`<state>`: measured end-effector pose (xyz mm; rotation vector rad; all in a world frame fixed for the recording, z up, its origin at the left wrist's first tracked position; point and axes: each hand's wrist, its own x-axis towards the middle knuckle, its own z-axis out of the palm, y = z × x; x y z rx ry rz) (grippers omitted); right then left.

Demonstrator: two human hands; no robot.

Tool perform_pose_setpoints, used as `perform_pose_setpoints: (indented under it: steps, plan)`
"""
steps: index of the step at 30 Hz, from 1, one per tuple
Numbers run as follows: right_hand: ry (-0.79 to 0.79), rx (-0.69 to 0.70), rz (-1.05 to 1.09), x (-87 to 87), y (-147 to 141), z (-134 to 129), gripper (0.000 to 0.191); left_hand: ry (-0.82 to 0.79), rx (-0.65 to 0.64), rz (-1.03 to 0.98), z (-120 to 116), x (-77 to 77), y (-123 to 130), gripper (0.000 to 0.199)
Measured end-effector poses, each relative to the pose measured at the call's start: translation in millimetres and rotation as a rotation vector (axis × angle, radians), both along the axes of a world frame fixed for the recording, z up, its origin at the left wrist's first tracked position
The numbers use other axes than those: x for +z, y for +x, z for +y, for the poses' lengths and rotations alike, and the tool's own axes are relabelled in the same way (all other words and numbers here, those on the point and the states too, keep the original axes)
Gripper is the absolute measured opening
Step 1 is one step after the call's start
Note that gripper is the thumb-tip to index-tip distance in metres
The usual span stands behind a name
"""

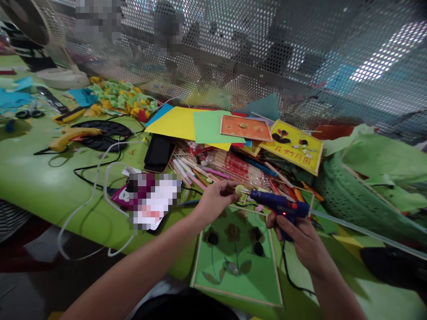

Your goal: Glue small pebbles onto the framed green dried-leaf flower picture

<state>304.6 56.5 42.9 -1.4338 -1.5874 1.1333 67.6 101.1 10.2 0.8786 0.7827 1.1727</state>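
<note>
My right hand (pixel 295 235) is wrapped round the handle of a blue hot glue gun (pixel 278 202), whose red light glows. A long clear glue stick (pixel 360 232) runs out of its back. The nozzle points left at a small pale yellow-green round piece (pixel 239 190), pinched in the fingers of my left hand (pixel 218 198). Whether nozzle and piece touch, I cannot tell. Below both hands lies a green picture board (pixel 243 284) edged with thin sticks. Flower shapes, drawn stems and dark and pale stones (pixel 233 267) decorate it.
Behind my hands are markers, wrapped sticks (pixel 233 165), coloured paper (pixel 173 124) and a yellow picture card (pixel 293 146). A green basket (pixel 350 195) stands right. To the left are a phone (pixel 158 152), white cable, yellow glue gun (pixel 75 135), black palette (pixel 106 134) and a fan (pixel 60 75).
</note>
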Motion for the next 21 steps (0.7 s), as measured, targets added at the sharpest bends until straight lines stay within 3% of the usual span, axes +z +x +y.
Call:
perform_pose_setpoints:
  steps: [21]
  plan:
    - [0.037,-0.028,-0.107,5.9,-2.0,0.1,0.046,0.018,-0.005,0.072,-1.2,2.7,0.6,0.047]
